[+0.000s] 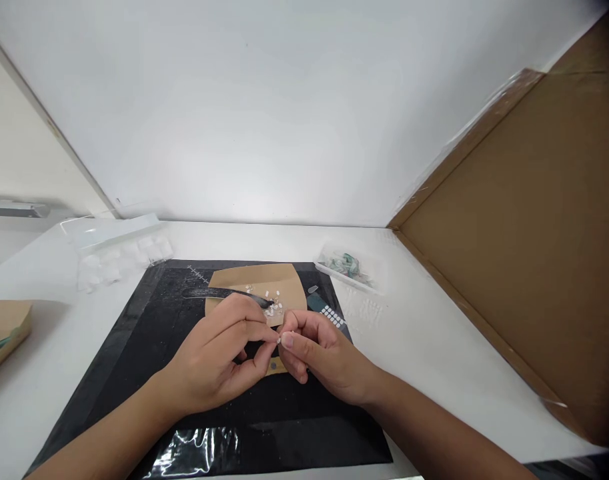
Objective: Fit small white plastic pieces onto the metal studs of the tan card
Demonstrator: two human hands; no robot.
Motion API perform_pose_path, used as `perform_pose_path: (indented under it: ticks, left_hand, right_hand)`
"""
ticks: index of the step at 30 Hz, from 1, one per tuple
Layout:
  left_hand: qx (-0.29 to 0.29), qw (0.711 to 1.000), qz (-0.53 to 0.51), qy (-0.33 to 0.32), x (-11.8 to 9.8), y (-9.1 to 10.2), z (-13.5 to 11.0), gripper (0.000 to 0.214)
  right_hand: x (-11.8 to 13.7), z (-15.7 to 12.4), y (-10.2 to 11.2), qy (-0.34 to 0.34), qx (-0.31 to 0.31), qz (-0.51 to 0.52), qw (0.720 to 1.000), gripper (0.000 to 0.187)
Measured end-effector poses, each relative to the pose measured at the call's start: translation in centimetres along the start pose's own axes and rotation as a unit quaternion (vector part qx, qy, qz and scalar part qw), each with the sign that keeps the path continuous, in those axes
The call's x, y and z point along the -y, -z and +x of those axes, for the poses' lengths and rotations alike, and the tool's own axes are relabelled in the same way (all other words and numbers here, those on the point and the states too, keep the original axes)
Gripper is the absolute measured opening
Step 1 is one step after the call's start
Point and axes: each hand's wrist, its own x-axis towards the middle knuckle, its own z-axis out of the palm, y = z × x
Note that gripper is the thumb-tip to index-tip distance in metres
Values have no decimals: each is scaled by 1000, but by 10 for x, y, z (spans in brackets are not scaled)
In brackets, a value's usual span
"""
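Observation:
My left hand (224, 357) and my right hand (317, 357) meet over a black mat (134, 347), fingertips pinched together on a tiny white piece (280, 339). Both hands are closed in a pinch. Just beyond them lies a tan paper sheet (264, 280) with several small white pieces (271, 303) scattered on it. A dark slim tool (219, 292) rests across that sheet, past my left hand. A small strip of white dots (333, 316) lies right of the sheet.
A clear plastic tray (351, 267) with greenish bits stands at the back right. Clear plastic packaging (117, 247) lies at the back left. A cardboard panel (524, 247) leans on the right. A brown box (4, 327) sits at the left edge. Shiny plastic film (199, 450) lies near me.

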Motion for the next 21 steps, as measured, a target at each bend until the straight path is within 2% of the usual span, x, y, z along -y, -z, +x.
perform_pose_path:
  ticks: [6,13,21]
  left_hand:
    - [12,1000,-2,15,-1,1,2,26]
    - [22,999,-15,40,2,1,0,28]
    - [58,998,-9,33,2,5,3,28]
  right_hand:
    - [2,-1,-4,-20,-28,5,999,36]
    - [10,-3,-11,-36,-62,-39,997,41]
    - [12,-2,-12,-56,-80,-49,994,43]
